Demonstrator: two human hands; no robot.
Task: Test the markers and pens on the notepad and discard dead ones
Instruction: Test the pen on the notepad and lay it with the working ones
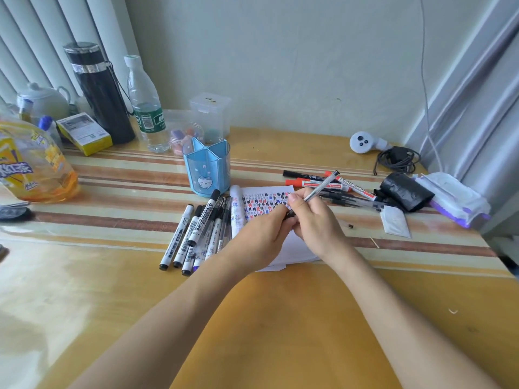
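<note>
Looking down from the head camera, how far along is the testing getting?

Well along, I am judging. The notepad (266,202) is lying on the bench (280,318), just right of the blue pen holder (207,169). Its far part is carrying dense rows of black, red and blue test marks. The near part is showing white where the hands are not covering it.

And what are the hands doing?

The right hand (314,223) is holding a clear-barrelled pen (323,186) over the notepad, fingers clamped round its lower barrel, with the far end tilting up to the right. The left hand (261,234) is meeting the pen's near end with its fingers curled in on it. Whether they are pinching a cap or the bare tip, I cannot tell.

So what is remaining?

Two piles are flanking the pad. White-barrelled markers (193,234) and slim pens are lying against its left edge, and red whiteboard markers (317,184) and dark pens are lying off its far right corner. Which pile is waiting and which is finished, I cannot tell. A roll of black bags (404,192) is sitting further right, and I am guessing it is meant for dead ones. Nothing is showing as discarded, so that step is looking open.
</note>
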